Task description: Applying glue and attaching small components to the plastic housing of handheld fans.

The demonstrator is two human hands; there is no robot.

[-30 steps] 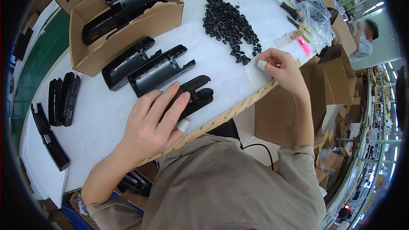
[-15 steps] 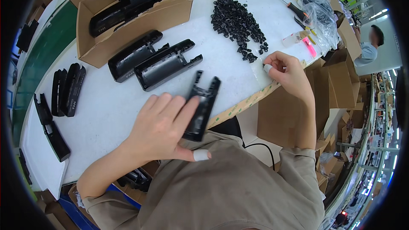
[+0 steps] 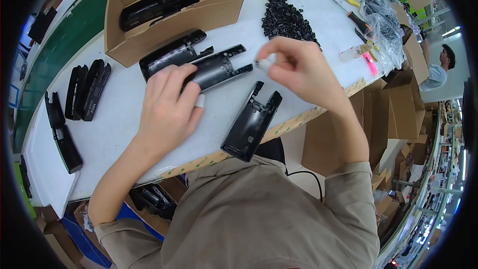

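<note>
My left hand (image 3: pixel 169 107) is closed on the near end of a black plastic housing half (image 3: pixel 216 68), which lies with its hollow side up and its two prongs pointing right. Just off those prongs, my right hand (image 3: pixel 301 69) makes a pinch with white-covered fingertips. A dark speck shows at the fingertips, too small to name. Another housing half (image 3: pixel 251 122) rests alone by the table's near edge, hollow side up. Behind the held one lies a further housing half (image 3: pixel 172 52), partly covered by it and my left hand. A pile of small black plastic parts (image 3: pixel 289 20) sits beyond my right hand.
An open cardboard box (image 3: pixel 174 32) with black housings stands at the back left. Several more housings (image 3: pixel 89 92) lie at the left. Screwdrivers (image 3: pixel 356 20), a pink object (image 3: pixel 370 64) and a clear plastic bag (image 3: pixel 383 15) are at the right. A person (image 3: pixel 440 67) is in the background.
My left hand has left the near housing half and moved up to the one behind it. My right hand has come left from beside the small parts to that housing's prongs.
</note>
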